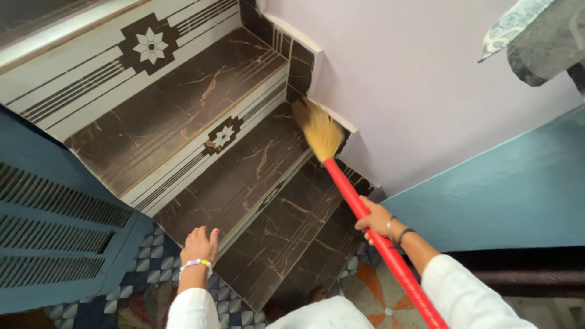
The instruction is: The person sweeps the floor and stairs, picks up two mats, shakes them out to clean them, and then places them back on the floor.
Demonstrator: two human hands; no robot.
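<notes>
While right hand (375,220) wraps its fingers round the red broom handle (365,210), straw bristles (318,129) sit on the marble stair (244,170) at the wall corner. Left hand (200,245) hovers over the stair's lower edge, fingers together, holding nothing.

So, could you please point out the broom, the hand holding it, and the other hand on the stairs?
broom (319,129): head view, on the straw bristles.
right hand (376,217): head view, on the back of the hand around the red handle.
left hand (200,245): head view, on the back of the hand.
</notes>
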